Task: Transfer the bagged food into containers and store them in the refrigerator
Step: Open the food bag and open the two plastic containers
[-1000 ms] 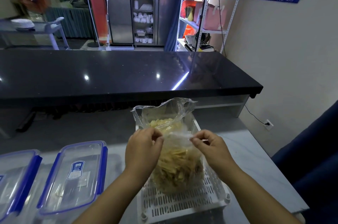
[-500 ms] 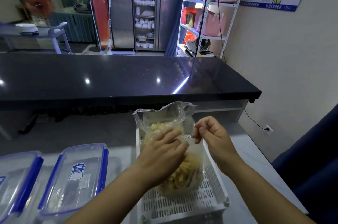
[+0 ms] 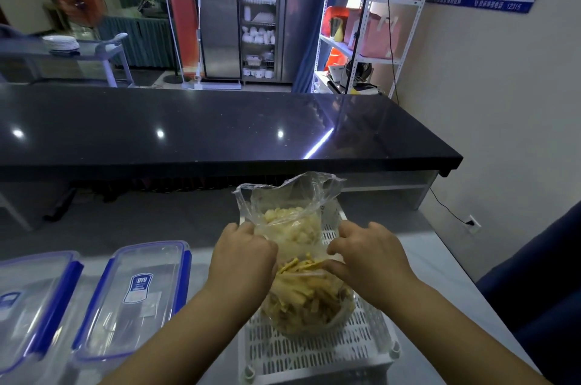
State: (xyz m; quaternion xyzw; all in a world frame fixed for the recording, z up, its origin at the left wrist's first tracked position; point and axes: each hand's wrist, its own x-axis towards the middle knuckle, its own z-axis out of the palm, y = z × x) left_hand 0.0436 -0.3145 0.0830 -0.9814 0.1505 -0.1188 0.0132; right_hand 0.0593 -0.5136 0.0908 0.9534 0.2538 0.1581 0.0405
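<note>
Two clear plastic bags of yellow food sit in a white slotted basket [image 3: 317,356] in front of me. The near bag [image 3: 306,299] holds strips of yellow food; the far bag [image 3: 289,221] holds pale chunks and stands open at the top. My left hand [image 3: 242,255] grips the near bag's left edge with curled fingers. My right hand [image 3: 367,254] pinches its right edge. Between the hands the bag's mouth is spread apart. Two clear lidded containers with blue clips, one [image 3: 132,296] beside the basket and one [image 3: 28,299] further left, lie on the grey worktop.
A long black counter [image 3: 220,130] runs across behind the worktop. Beyond it stand a steel cabinet with glass doors [image 3: 264,26] and a white metal shelf rack [image 3: 361,23]. A beige wall with a socket [image 3: 471,222] is to the right. Dark blue fabric [image 3: 540,290] fills the lower right.
Both hands have dropped onto the near bag's top edges and pulled apart sideways, so its mouth now stands wider open. The left hand has moved left from the bag's middle.
</note>
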